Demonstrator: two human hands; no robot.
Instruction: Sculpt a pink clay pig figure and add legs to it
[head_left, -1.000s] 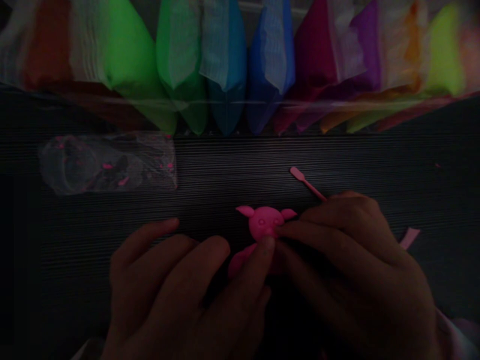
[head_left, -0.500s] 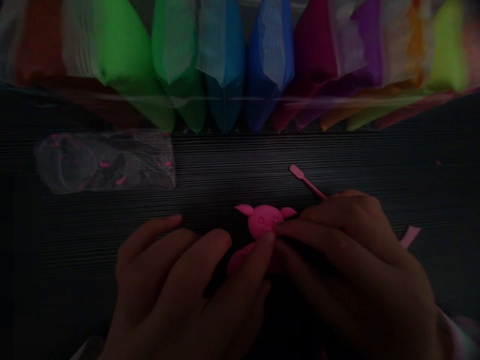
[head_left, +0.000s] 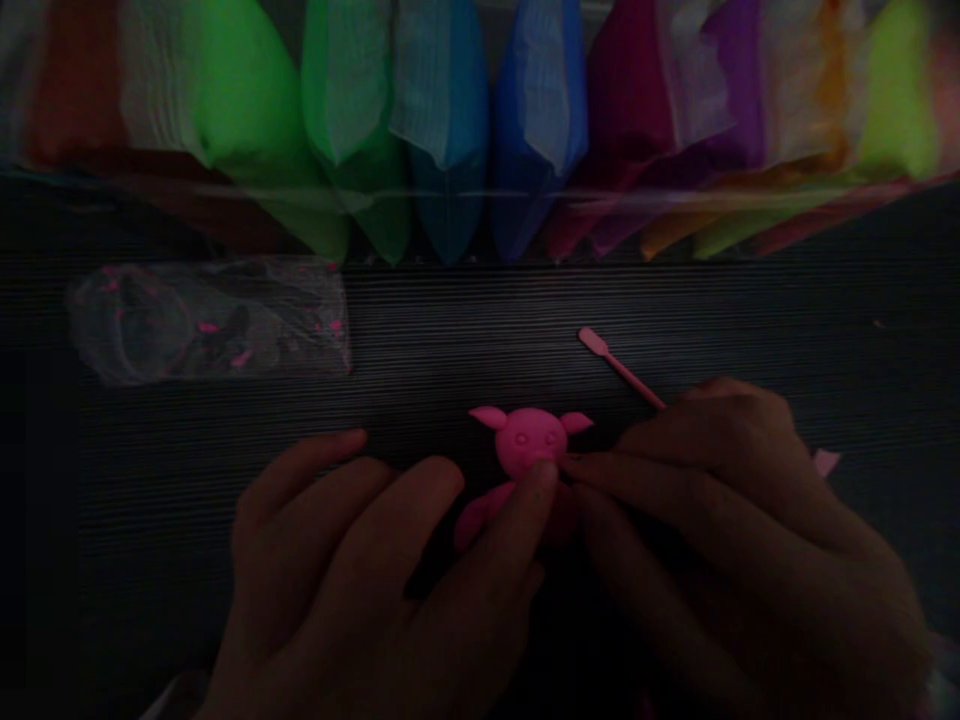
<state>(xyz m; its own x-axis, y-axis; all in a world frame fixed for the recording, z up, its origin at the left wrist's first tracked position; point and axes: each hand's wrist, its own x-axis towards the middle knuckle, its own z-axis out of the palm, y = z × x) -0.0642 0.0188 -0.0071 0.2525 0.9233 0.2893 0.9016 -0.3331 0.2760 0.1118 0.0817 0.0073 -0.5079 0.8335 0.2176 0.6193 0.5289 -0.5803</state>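
Note:
A pink clay pig figure (head_left: 529, 435) with pointed ears, round eyes and a rounded body sits between my hands. My left hand (head_left: 360, 570) is closed around its lower front, one fingertip pressed at the snout; the other fingers are curled loosely, the little one stretched out. Much of the body lies hidden behind this hand. Just right of the snout is my right hand (head_left: 735, 530), its index finger and thumb slightly apart with nothing visible between them. Beneath that hand lies a pink modelling tool (head_left: 630, 378), its flat tip pointing up-left and its middle covered.
Across the back stands a clear container (head_left: 465, 192) filled with several bags of coloured clay, including a green bag (head_left: 247, 110) and a blue bag (head_left: 517, 150). A crumpled clear plastic wrapper (head_left: 225, 325) with pink scraps lies at left on the dark table (head_left: 450, 340).
My right hand has drawn back slightly to the right from the pig's snout, showing more of the right cheek. My left fingertip remains at the snout.

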